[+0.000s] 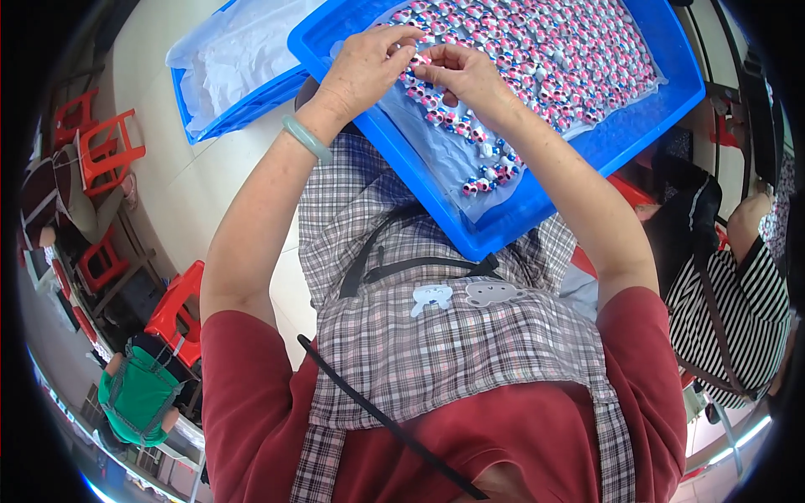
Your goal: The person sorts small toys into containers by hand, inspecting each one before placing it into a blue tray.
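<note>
Thumb and forefinger of the bare right hand (472, 80) pinch a small, rounded pink-and-white piece (417, 62) at twelve o'clock, over the left part of a deep blue plastic bin (620, 151). The bare left hand (362, 67), a pale green ring bangle (307, 139) on its wrist, bends its fingers just beside that piece from eleven o'clock; whether it grips too, I cannot tell. Similar pink, white and blue pieces (579, 59) crowd the bin at one o'clock, on a thin whitish liner (428, 147). Beneath, toward six o'clock, spreads a checked fabric apron (453, 352). At half past ten stands a second blue plastic bin (251, 106) lined in crumpled white. Red plastic stools (180, 306) stand toward nine o'clock; someone in black-and-white stripes (729, 327) sits near four.
</note>
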`<state>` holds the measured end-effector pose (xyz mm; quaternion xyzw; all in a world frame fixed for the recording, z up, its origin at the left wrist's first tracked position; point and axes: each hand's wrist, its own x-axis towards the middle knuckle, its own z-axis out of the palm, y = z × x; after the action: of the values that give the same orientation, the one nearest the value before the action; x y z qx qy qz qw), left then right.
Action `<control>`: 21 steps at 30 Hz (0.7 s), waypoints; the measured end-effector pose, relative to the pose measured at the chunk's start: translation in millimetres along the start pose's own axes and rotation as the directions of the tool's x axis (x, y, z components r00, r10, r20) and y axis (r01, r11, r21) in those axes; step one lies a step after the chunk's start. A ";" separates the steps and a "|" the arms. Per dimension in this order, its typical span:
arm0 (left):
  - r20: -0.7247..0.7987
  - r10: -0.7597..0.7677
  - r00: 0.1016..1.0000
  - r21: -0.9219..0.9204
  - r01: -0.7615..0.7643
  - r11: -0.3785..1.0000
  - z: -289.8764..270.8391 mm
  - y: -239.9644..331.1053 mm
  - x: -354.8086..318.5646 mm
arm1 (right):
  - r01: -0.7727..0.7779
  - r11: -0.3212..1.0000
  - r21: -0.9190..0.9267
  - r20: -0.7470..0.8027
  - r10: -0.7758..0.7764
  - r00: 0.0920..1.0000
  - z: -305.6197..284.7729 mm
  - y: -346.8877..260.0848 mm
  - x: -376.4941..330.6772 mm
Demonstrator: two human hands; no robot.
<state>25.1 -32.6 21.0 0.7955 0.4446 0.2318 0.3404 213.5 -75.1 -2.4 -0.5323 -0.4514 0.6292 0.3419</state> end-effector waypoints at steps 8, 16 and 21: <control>0.251 -0.203 0.946 -0.359 0.286 0.889 10.2 3.0 15.3 | 0.114 0.975 -0.191 -0.144 -0.143 0.979 -6.1 9.4 -4.5; 0.340 -0.508 0.792 -0.830 0.507 0.234 34.4 26.6 -16.1 | 0.099 0.955 0.278 -0.218 -0.037 0.975 2.0 -11.0 -70.8; 0.573 -0.278 0.771 -0.810 0.482 -0.334 56.4 56.9 -32.7 | 0.485 0.828 -0.283 -0.221 -0.548 0.807 34.9 -31.0 -93.0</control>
<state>78.0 -101.1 24.2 0.0703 0.3223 0.2976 0.8959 196.3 -155.8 61.0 -0.5091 -0.5884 0.3738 0.5049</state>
